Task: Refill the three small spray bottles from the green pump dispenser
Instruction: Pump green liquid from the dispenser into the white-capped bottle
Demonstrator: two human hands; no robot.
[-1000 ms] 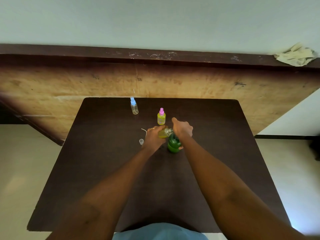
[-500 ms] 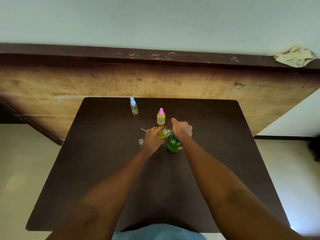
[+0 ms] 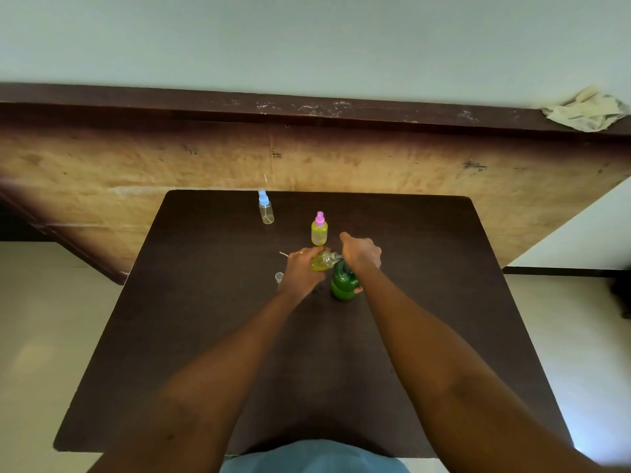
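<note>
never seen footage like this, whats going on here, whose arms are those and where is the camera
No machine here: one camera worn on a person's head looks down at their own two bare arms. The left hand holds a small yellow-filled bottle tilted toward the spout of the green pump dispenser, which the right hand grips from above. On the dark table stand a pink-capped bottle and a blue-capped bottle; a small clear cap sits beside the left hand.
</note>
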